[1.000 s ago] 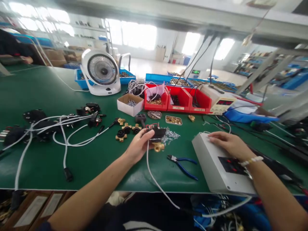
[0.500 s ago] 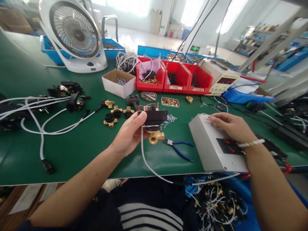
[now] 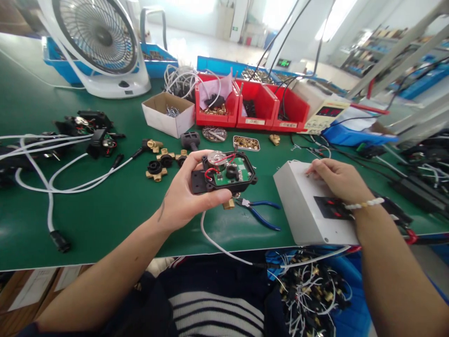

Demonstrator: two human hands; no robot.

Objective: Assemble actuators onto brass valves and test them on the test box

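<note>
Black plastic frames the open unit (image 3: 233,174), which sits in the left hand (image 3: 184,194) above the counter (image 3: 122,224), its green board (image 3: 241,164) and silver disc (image 3: 216,160) facing up. The left fingers grip it firmly: the thumb lies along the near edge, the others wrap the far side and underneath. A brass fitting (image 3: 229,204) shows below, and a white cable (image 3: 213,243) drops from the unit to a black connector (image 3: 263,266) at the counter's front edge.

The right hand (image 3: 342,180) rests on the grey box (image 3: 298,201), fingertips bunched at a small metal switch (image 3: 307,175); whether they pinch it or merely touch it, I cannot tell. Pliers (image 3: 263,206) lie between unit and box.

The step in hand looks like working the box's switch while watching the exposed unit. The next move seems to call for a steady left hold, the board in view, the cable slack, and a small, light motion of the right fingertips.
</note>
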